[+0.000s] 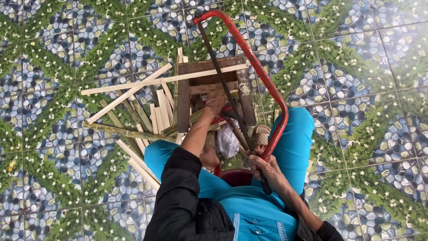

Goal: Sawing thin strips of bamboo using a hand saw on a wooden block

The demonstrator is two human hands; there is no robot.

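Observation:
My right hand (264, 166) grips the black handle of a red-framed hacksaw (263, 85), whose dark blade runs down across a small wooden stool (243, 89). My left hand (216, 101) presses down on the stool's middle, beside the blade, seemingly on a bamboo strip that lies across it. A long pale bamboo strip (156, 81) rests over the stool's far edge and reaches out to the left. My knees in blue trousers frame the stool.
A pile of split bamboo strips (133, 125) lies on the patterned pebble-and-leaf floor tiles (356, 89) to the left of the stool. A white plastic bag (228, 142) and a sandalled foot (260, 135) sit under me. A dark red seat (234, 177) shows between my legs.

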